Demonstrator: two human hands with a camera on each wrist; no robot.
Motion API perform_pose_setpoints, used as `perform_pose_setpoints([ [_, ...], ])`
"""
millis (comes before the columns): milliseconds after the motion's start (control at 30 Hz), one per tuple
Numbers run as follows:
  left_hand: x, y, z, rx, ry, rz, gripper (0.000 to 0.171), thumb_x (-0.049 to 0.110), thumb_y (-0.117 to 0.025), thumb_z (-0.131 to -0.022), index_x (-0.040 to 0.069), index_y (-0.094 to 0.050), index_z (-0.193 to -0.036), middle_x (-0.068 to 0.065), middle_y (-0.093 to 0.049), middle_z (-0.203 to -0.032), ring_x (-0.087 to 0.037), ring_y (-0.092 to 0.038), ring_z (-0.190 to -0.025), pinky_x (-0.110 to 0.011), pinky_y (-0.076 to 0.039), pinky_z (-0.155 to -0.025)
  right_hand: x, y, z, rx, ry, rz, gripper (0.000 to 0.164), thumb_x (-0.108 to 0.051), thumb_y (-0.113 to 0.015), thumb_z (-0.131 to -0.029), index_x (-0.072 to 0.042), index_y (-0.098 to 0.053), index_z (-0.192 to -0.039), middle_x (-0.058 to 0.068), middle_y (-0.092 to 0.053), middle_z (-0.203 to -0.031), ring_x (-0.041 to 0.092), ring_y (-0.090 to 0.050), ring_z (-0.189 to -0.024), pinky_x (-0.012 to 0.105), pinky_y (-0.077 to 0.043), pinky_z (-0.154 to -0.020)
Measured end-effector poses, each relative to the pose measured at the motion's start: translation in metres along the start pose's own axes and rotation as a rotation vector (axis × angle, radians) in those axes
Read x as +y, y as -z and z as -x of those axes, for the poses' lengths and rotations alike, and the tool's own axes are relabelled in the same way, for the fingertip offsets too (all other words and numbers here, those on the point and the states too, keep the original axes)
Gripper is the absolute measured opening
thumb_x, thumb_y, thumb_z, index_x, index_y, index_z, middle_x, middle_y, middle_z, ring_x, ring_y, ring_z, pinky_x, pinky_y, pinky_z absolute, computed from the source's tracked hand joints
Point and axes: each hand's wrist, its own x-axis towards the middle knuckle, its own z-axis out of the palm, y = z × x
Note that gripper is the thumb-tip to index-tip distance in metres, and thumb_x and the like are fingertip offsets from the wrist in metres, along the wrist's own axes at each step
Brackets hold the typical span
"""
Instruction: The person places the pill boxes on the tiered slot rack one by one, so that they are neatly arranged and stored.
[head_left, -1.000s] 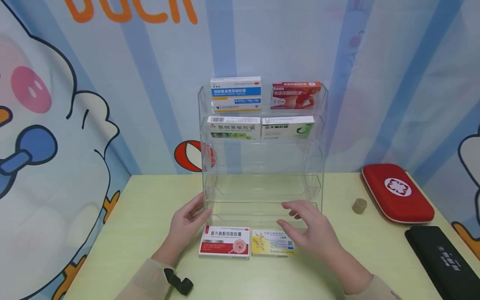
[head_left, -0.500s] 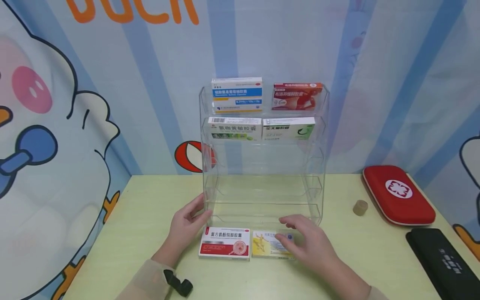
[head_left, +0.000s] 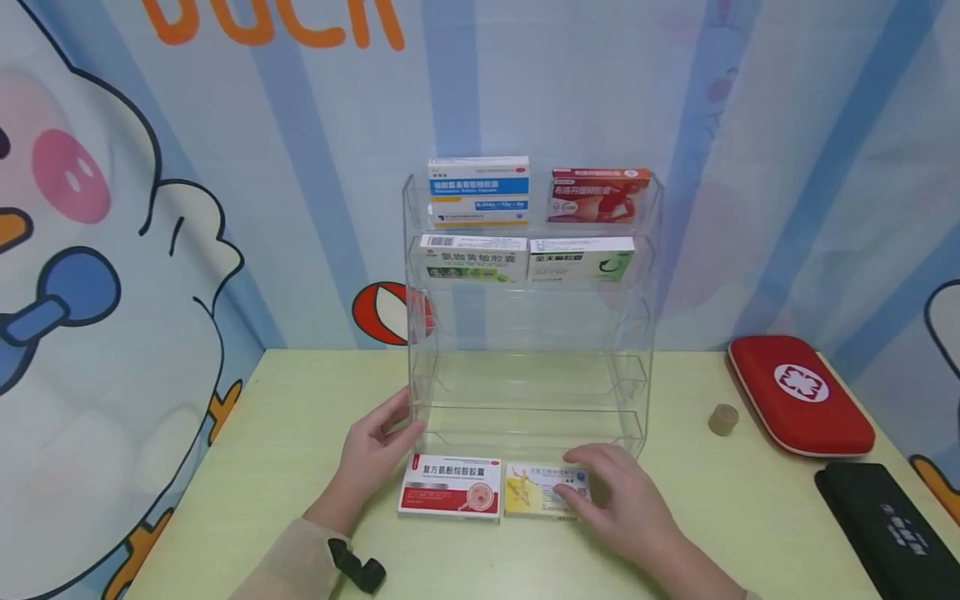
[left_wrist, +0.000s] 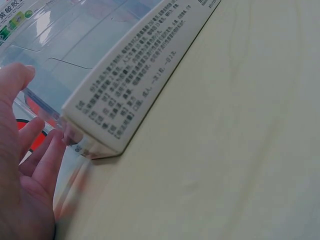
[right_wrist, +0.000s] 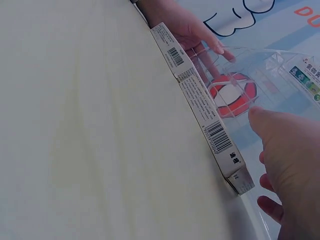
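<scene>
In the head view a clear acrylic display rack [head_left: 528, 375] stands on the table, with medicine boxes in its upper two tiers. My left hand [head_left: 378, 442] holds the rack's lower left side, the thumb [left_wrist: 17, 80] and fingers on either side of its wall. In front of the rack lie two more medicine boxes, a red-and-white one [head_left: 450, 487] and a yellow-and-white one [head_left: 528, 490]. Over the right end of the yellow-and-white box is my right hand [head_left: 626, 500], thumb and fingers apart and loosely bent. The right wrist view shows its thumb [right_wrist: 265, 120] beyond the boxes' printed edges.
On the upper tiers are a blue-and-white box [head_left: 478, 193], a red box [head_left: 598, 197] and two white-and-green boxes [head_left: 474, 260]. To the right lie a small brown cylinder [head_left: 723, 420], a red zip case [head_left: 802, 408] and a black case [head_left: 888, 525]. A printed curtain [head_left: 525, 83] hangs behind.
My right hand has come down from the rack's lowest tier toward the yellow-and-white medicine box. My left hand stays at the rack's side. The head view has shifted slightly.
</scene>
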Motion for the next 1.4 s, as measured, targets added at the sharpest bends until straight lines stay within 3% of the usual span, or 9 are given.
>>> perform_pose_setpoints([
  [400,0.0037,0.0004,-0.0009,-0.002,-0.010,0.017,0.062,0.015,-0.077,-0.104,0.018,-0.056,-0.163,-0.011,-0.061,-0.163,-0.036,-0.062,-0.148,-0.016,-0.057,-0.105,-0.0066,0.0028,-0.0007,-0.104,-0.082,0.067,0.044,-0.034,-0.097,-0.082,-0.016,-0.079,-0.118,-0.003,-0.079,-0.127,0.020,-0.074,-0.119,0.047,-0.064,-0.105],
  [767,0.0036,0.0018,-0.0032,0.007,0.002,0.014,0.062,0.017,-0.079,-0.103,0.020,-0.057,-0.161,-0.008,-0.063,-0.162,-0.034,-0.062,-0.148,-0.016,-0.057,-0.106,-0.0090,0.0056,-0.0041,-0.226,-0.202,0.047,0.043,-0.038,-0.093,-0.088,-0.019,-0.079,-0.125,-0.003,-0.081,-0.127,0.021,-0.076,-0.120,0.048,-0.064,-0.106],
  [1167,0.0022,-0.0024,-0.0035,0.007,-0.013,0.023,0.061,0.016,-0.078,-0.104,0.020,-0.058,-0.161,-0.009,-0.063,-0.161,-0.033,-0.063,-0.147,-0.017,-0.058,-0.105,-0.0036,0.0071,-0.0013,-0.201,-0.165,0.032,0.043,-0.035,-0.095,-0.086,-0.019,-0.079,-0.122,-0.004,-0.080,-0.123,0.019,-0.077,-0.114,0.046,-0.065,-0.102],
  [1400,0.0005,-0.0023,-0.0020,0.009,-0.025,0.001,0.061,0.015,-0.078,-0.104,0.017,-0.057,-0.161,-0.011,-0.063,-0.162,-0.035,-0.063,-0.147,-0.015,-0.057,-0.105,-0.0041,0.0072,-0.0016,-0.210,-0.222,0.027,0.047,-0.038,-0.097,-0.084,-0.020,-0.079,-0.123,-0.007,-0.079,-0.122,0.018,-0.078,-0.115,0.044,-0.066,-0.103],
])
